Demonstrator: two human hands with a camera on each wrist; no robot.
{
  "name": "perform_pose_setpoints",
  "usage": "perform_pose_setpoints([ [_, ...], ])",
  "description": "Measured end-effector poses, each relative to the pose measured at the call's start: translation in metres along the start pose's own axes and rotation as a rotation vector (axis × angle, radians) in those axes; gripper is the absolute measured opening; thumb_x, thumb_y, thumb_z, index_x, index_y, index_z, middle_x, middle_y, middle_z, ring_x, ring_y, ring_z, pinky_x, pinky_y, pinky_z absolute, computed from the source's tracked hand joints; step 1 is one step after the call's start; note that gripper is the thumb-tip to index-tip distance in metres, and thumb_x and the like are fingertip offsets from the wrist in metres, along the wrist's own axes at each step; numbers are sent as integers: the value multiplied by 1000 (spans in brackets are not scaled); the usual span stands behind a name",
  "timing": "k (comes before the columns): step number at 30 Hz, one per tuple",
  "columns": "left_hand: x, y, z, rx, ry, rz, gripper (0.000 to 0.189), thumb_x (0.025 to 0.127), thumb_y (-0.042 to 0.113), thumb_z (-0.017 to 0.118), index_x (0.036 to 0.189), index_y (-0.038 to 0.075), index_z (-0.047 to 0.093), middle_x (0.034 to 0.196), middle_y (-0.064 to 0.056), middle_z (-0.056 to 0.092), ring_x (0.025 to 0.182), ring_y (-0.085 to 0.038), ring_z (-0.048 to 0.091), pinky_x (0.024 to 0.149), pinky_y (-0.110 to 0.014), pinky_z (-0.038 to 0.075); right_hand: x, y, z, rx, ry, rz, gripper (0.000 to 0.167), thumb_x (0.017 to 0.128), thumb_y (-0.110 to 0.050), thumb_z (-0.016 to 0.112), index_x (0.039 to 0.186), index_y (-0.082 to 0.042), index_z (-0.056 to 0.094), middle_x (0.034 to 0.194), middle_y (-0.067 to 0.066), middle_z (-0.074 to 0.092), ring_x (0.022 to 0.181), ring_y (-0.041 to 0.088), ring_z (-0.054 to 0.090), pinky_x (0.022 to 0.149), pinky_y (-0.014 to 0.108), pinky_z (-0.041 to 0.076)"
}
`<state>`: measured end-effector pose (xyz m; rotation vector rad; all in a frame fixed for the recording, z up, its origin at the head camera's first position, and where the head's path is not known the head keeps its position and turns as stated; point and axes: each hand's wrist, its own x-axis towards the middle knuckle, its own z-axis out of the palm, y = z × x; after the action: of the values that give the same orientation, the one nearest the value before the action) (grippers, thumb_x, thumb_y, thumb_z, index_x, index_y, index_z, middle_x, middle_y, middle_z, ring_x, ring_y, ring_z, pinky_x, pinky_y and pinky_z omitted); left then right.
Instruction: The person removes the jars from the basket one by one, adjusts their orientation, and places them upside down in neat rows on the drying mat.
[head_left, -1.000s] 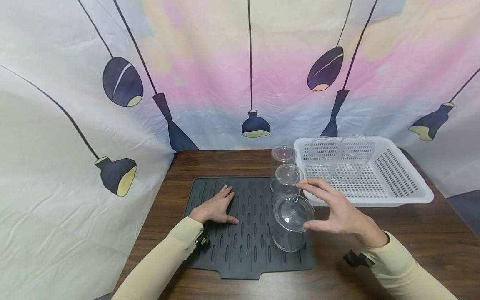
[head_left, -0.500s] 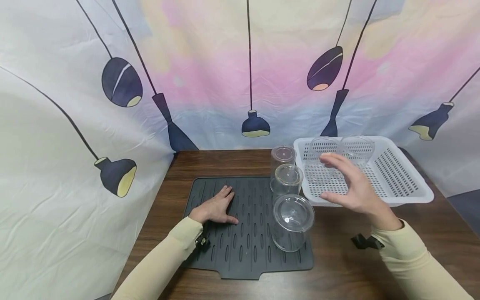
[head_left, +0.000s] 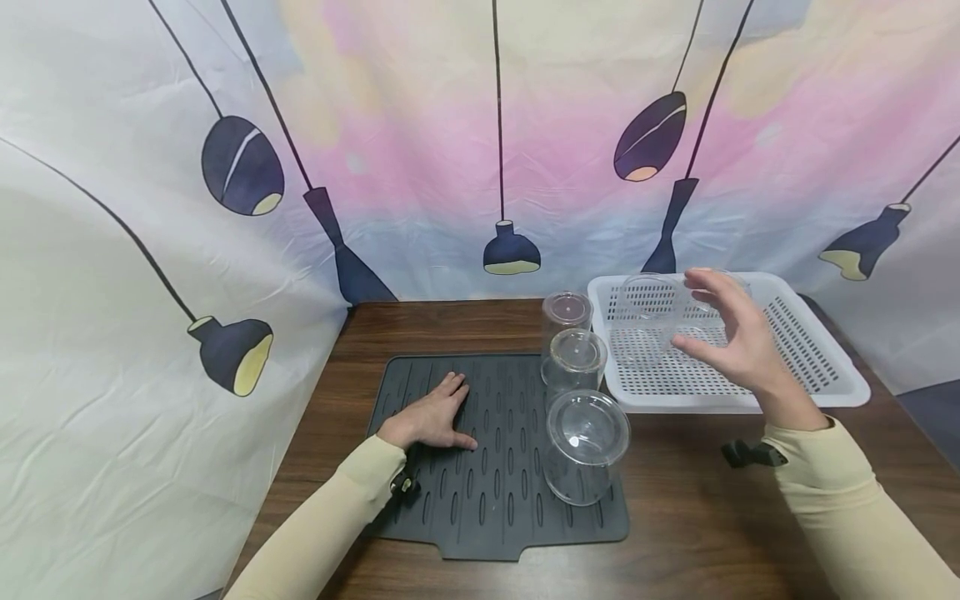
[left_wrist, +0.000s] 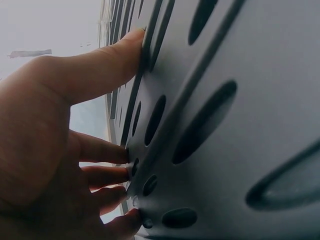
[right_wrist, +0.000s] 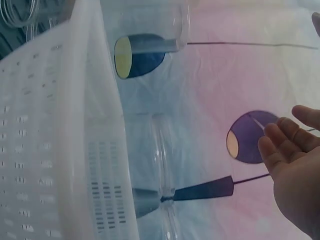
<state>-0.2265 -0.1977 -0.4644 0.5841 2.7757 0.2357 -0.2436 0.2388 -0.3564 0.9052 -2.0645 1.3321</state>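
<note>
My left hand [head_left: 431, 417] rests with fingers spread on the dark grey drying mat [head_left: 465, 508]. The left wrist view shows its thumb and fingertips against the slotted mat surface [left_wrist: 210, 100]. Over the white perforated basket [head_left: 675, 406] hovers my right hand [head_left: 750, 350], thumb and fingers apart and nothing between them. Inside the basket stand two clear glasses; the left glass [head_left: 647, 300] shows beside the fingers, and the hand partly covers the other. Along the mat's right side, three clear glasses stand bottom up: a wide front glass [head_left: 588, 433], a middle glass [head_left: 577, 354] and a back glass [head_left: 567, 312].
The basket sits at the back right of the brown wooden table [head_left: 675, 517], close beside the middle and back glasses. A fabric backdrop [head_left: 435, 167] printed with hanging lamps rises behind the table.
My right hand has left the wide front glass, moving right and away from me over the basket, its fingers staying apart. The left hand has stayed on the mat.
</note>
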Motion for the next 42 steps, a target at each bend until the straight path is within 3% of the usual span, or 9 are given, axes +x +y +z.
perform_pose_setpoints([
  [13,0,0,0,-8,5,-1,103,78,55,76,152,1,30,162,-16,15,151,-31,9,118,-48,25,6,16,-17,-8,97,167,79,68,19,74,140,-1,49,133,-6,51,122,9,48,105,15,36],
  [17,0,0,0,-7,4,-4,103,78,55,76,152,1,29,163,-15,15,151,-30,8,118,-48,25,7,21,-21,-45,103,206,78,73,11,76,143,-8,47,136,-1,50,123,5,46,105,12,36],
  [24,-1,0,1,-13,5,2,103,79,55,75,152,1,29,162,-16,15,151,-31,9,118,-49,25,11,35,-28,-99,121,281,77,77,3,78,145,-8,44,141,11,46,125,5,45,104,11,35],
  [34,-1,-2,4,-15,9,6,103,79,56,75,153,1,29,163,-15,15,151,-31,9,118,-49,25,15,59,-36,-74,176,337,76,81,2,74,148,-6,40,136,-8,46,127,10,44,111,18,33],
  [42,0,-4,4,4,-2,7,105,79,58,74,153,0,27,163,-16,14,151,-31,8,119,-47,24,16,68,-40,-154,147,492,78,87,-20,73,153,-17,31,152,17,35,141,23,35,119,33,26],
])
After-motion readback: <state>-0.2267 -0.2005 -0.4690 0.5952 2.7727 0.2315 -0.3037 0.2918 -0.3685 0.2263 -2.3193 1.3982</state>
